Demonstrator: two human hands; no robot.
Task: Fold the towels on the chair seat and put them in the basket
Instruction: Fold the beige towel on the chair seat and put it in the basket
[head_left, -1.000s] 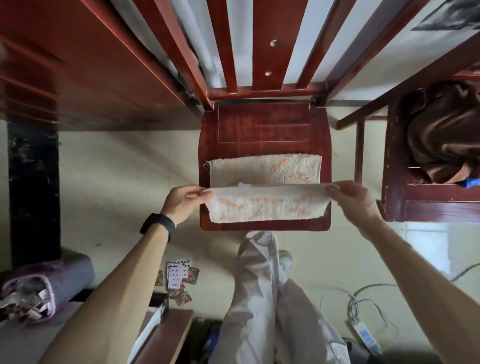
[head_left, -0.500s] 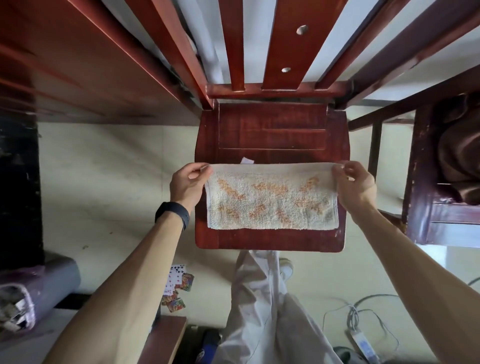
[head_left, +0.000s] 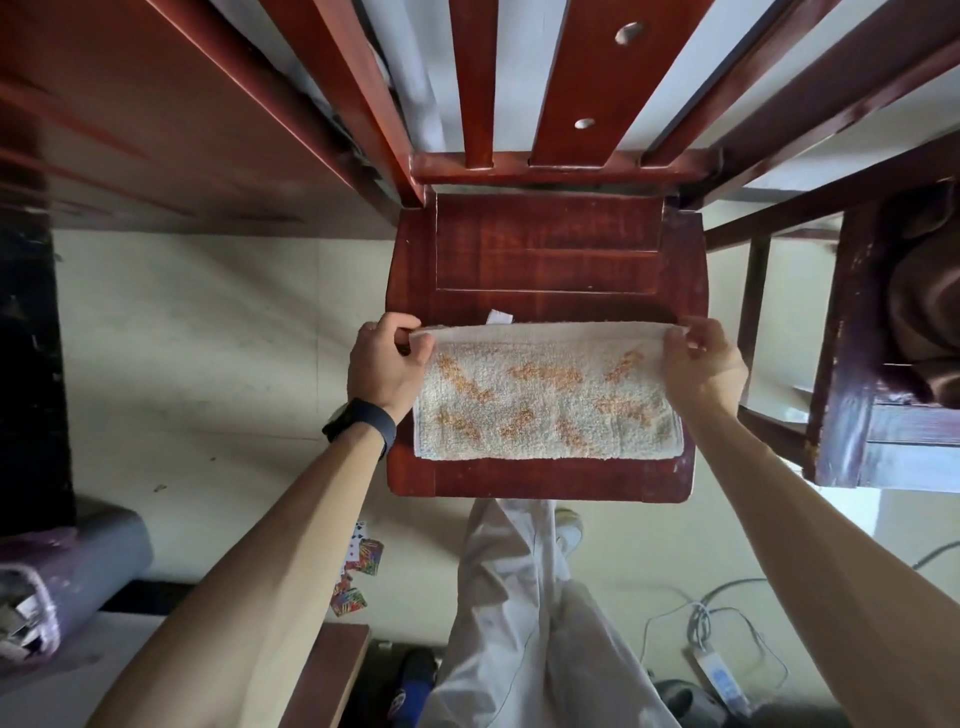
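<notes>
A cream towel with orange flecks (head_left: 545, 400) lies folded in half on the red wooden chair seat (head_left: 545, 265), covering its near half. My left hand (head_left: 382, 366) pinches the towel's far left corner and my right hand (head_left: 704, 366) pinches its far right corner, both at the far edge. A small white label (head_left: 498, 317) sticks out beyond that edge. No basket is in view.
The chair's slatted back (head_left: 519, 78) rises beyond the seat. A second dark wooden chair (head_left: 852, 364) with brown cloth stands at the right. Playing cards (head_left: 358, 571) lie on the floor, a purple bin (head_left: 67, 577) sits at lower left, a power strip (head_left: 722, 680) at lower right.
Both hands carried the towel's near edge up and over to the far edge, folding it in half. They now hold the far corners down on the seat.
</notes>
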